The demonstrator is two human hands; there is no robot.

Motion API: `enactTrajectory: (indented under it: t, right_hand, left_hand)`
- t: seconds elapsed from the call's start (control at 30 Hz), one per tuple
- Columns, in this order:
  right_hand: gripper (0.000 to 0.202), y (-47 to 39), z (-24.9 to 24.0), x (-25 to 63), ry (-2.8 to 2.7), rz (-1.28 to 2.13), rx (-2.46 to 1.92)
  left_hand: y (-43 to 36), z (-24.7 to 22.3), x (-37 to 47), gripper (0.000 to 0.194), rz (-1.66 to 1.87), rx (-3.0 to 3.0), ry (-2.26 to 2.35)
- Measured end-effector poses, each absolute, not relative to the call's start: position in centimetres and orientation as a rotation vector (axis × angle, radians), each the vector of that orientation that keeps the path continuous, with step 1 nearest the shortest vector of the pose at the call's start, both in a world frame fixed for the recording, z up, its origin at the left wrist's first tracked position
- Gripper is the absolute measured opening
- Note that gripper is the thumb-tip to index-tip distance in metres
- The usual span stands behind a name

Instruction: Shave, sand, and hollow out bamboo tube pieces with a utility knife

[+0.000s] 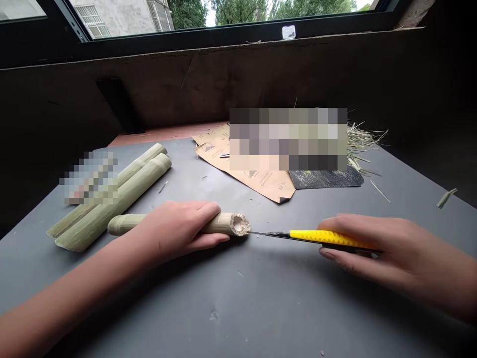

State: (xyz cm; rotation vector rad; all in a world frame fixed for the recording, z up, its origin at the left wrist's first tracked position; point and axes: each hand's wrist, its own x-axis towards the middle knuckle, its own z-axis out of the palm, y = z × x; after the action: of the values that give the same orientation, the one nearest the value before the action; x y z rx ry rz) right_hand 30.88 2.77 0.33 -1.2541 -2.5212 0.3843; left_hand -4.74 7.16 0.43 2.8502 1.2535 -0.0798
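My left hand (pixel 186 223) is closed round a short bamboo tube (pixel 220 223) lying on the grey table. The tube's cut end faces right, with a ragged, pale hollow; its far end shows to the left of my wrist. My right hand (pixel 376 248) grips a utility knife (pixel 326 237) by its yellow and black handle. The thin blade points left, and its tip is at the lower right rim of the cut end. Whether the tip presses into the bamboo I cannot tell.
Two longer bamboo pieces (pixel 124 203) lie at the left, beside a blurred-out item. Behind the tube are brown sandpaper sheets (pixel 257 181), a dark abrasive sheet (pixel 326 178) and a heap of bamboo shavings (pixel 363 139). A bamboo chip (pixel 446 198) lies far right. A window frame (pixel 208 37) runs along the back.
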Motion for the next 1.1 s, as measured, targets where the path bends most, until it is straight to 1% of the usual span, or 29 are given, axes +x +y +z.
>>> enactTrajectory:
  t: [0.1, 0.3, 0.43, 0.63, 0.87, 0.97, 1.1]
  right_hand:
    - [0.024, 2.5, -0.5, 30.5, -2.586, 0.350, -1.143]
    - [0.028, 2.6, -0.7, 29.7, -2.661, 0.104, -0.998]
    - [0.028, 2.5, -0.6, 29.4, -2.701, -0.020, -0.932]
    - [0.021, 3.3, -0.4, 28.8, -2.803, -0.182, -0.902]
    - [0.022, 3.9, 0.0, 28.5, -2.848, -0.204, -0.865]
    - [0.019, 3.8, 0.0, 28.5, -2.873, -0.194, -0.859]
    - [0.014, 3.7, -0.6, 28.6, -2.895, -0.108, -0.873]
  left_hand:
    - [7.6, 1.1, -4.8, 0.044, -0.217, 2.721, 1.269]
    - [7.6, 1.9, -4.4, 0.047, -0.393, 2.648, 1.281]
    - [7.7, 2.2, -4.3, 0.047, -0.434, 2.646, 1.284]
    - [8.0, 2.5, -4.1, 0.043, -0.455, 2.672, 1.231]
    - [8.1, 2.7, -3.9, 0.041, -0.431, 2.654, 1.226]
    - [8.1, 2.8, -4.0, 0.044, -0.429, 2.604, 1.230]
    - [8.2, 2.7, -4.5, 0.043, -0.428, 2.559, 1.201]
